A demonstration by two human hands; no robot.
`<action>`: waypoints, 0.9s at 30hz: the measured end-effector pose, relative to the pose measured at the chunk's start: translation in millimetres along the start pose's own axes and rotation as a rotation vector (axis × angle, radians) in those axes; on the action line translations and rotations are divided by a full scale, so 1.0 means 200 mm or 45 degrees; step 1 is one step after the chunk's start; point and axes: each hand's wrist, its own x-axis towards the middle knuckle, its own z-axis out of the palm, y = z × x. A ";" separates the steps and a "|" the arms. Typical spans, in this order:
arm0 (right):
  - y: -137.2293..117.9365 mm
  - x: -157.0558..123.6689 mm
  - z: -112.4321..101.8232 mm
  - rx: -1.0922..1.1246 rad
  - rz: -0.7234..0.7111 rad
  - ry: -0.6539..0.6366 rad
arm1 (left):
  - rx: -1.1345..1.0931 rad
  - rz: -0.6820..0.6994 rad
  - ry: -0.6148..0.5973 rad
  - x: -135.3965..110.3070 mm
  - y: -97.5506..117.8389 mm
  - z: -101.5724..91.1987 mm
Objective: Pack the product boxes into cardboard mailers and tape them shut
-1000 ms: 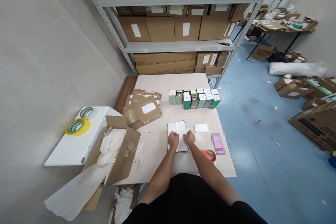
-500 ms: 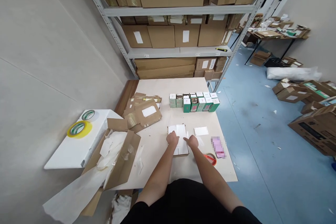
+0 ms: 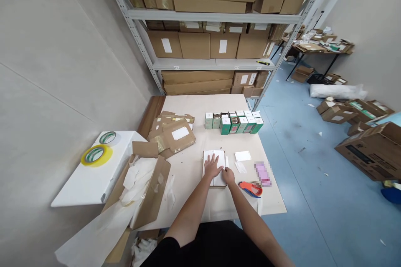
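Note:
A small flat package with white labels on top [image 3: 219, 156] lies on the pale table [image 3: 194, 104] in front of me. My left hand [image 3: 213, 165] rests flat on it with fingers spread. My right hand [image 3: 229, 175] is curled at the package's lower right edge; what its fingers pinch is hidden. A loose white label [image 3: 242, 156] lies just to the right. An orange and blue tape cutter [image 3: 251, 188] sits near my right wrist.
A row of green and white small boxes [image 3: 234, 122] stands further back. Brown padded mailers [image 3: 172, 133] are stacked at left. An open carton with white paper [image 3: 140, 183] and tape rolls [image 3: 94, 155] are at far left. Shelving with cartons [image 3: 206, 41] rises behind the table.
My left hand has spread flat onto the package. My right hand drew back to its lower right edge. The camera shifted slightly.

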 end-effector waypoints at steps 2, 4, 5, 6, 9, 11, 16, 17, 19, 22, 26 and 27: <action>-0.05 -0.04 0.04 0.036 -0.073 0.034 | -0.066 0.006 0.041 -0.03 -0.06 -0.04; -0.11 -0.09 0.08 0.103 -0.178 0.055 | -0.141 0.006 0.059 -0.05 -0.15 -0.11; -0.13 -0.10 0.10 0.149 -0.225 0.056 | -0.188 0.003 0.069 -0.06 -0.20 -0.14; -0.16 -0.12 0.12 0.200 -0.263 0.046 | -0.244 -0.011 0.081 -0.08 -0.26 -0.18; -0.24 -0.15 0.19 0.374 -0.313 -0.047 | -0.460 -0.099 0.146 -0.15 -0.43 -0.23; -0.29 -0.17 0.23 0.477 -0.321 -0.114 | -0.627 -0.161 0.205 -0.23 -0.53 -0.21; -0.29 -0.19 0.25 0.405 -0.156 0.155 | -0.982 -0.298 0.325 -0.44 -0.68 -0.08; -0.27 -0.19 0.24 0.365 -0.103 0.206 | -1.041 -0.323 0.341 -0.48 -0.70 -0.05; -0.23 -0.21 0.24 0.337 -0.017 0.217 | -1.160 -0.340 0.376 -0.53 -0.72 -0.02; -0.18 -0.25 0.30 0.451 0.030 0.045 | -1.333 -0.264 0.422 -0.59 -0.75 -0.01; -0.17 -0.31 0.42 0.618 -0.114 -0.214 | -1.472 -0.210 0.378 -0.64 -0.72 -0.04; -0.17 -0.32 0.43 0.609 -0.155 -0.233 | -1.475 -0.223 0.366 -0.65 -0.71 -0.05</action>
